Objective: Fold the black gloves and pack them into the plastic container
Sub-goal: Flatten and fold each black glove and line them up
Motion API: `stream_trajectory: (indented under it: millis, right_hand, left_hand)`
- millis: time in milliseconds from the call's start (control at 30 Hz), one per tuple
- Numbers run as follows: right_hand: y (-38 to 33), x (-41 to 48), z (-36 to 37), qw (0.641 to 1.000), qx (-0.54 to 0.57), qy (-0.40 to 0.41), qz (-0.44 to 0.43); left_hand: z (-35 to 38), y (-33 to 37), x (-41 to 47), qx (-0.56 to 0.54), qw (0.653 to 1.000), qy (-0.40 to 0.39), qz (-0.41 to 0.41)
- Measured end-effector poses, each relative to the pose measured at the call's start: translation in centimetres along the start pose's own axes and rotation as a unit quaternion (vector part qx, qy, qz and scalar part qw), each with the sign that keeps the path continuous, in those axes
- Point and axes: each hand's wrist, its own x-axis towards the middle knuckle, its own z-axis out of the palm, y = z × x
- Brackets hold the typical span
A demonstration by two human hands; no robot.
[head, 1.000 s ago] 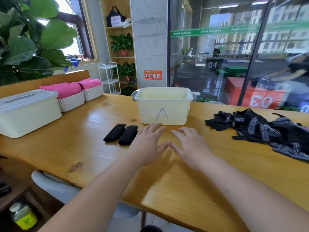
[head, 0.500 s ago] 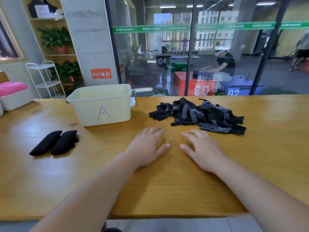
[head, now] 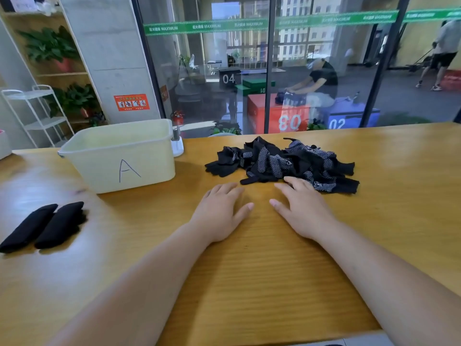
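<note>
Gloves [head: 282, 166] of black knit, dotted white on the palms, lie in a tangled heap on the wooden table [head: 249, 270], to the right of the plastic container [head: 119, 158] and apart from it. Expect them to be light, limp and stretchy. The dots should give grip, so slipping is unlikely, but fingers and cuffs are interlaced and one tug may drag several along. Pick a single glove by a cuff or a free edge at the near side of the heap, lift it clear, then flatten it before folding.

Your right hand [head: 303, 208] lies flat, fingers straight and slightly spread. Its fingertips are at the heap's near edge and seem to touch it, and it holds nothing. Your left hand [head: 219, 211] rests palm down on bare wood, fingers straight, also holding nothing.

The container, pale and marked "A", stands open with no lid on it. Only its upper inner walls show, so you cannot tell what lies on its floor. Two rolled black bundles [head: 42, 226], likely finished gloves, sit side by side and touching on the table, well left of your hands and outside the container.
</note>
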Motion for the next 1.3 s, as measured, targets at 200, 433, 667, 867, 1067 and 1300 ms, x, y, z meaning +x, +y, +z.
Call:
stream_trajectory:
  millis: [200, 433, 667, 867, 1067, 1300]
  right_hand:
    - [-0.8, 0.3, 0.7, 0.994, -0.04, -0.027, 0.101]
    - [-5.0, -2.4, -0.6, 0.992, 0.022, 0.066, -0.109]
    - [-2.7, -2.1, -0.7, 0.998, 0.006, 0.017, -0.054]
    - [-3.7, -1.8, -1.2, 0.971, 0.206, 0.033, -0.113]
    - [-3.1, 3.5, 0.0, 0.996, 0.036, -0.041, -0.078]
    - [-3.2, 4.4, 0.7, 0.993, -0.085, -0.005, -0.086]
  left_hand:
    - [0.7, -0.4, 0.6, -0.034, 0.999, 0.019, -0.005]
    - [0.8, -0.6, 0.2, -0.062, 0.996, 0.05, 0.031]
    - [0.6, -0.6, -0.4, -0.081, 0.993, 0.068, 0.046]
    - [0.2, -1.5, -0.8, -0.078, 0.995, 0.051, 0.019]
    - [-1.5, -4.5, -0.6, -0.038, 0.995, 0.066, -0.07]
    - [-1.8, -5.2, -0.9, -0.089, 0.99, 0.089, -0.057]
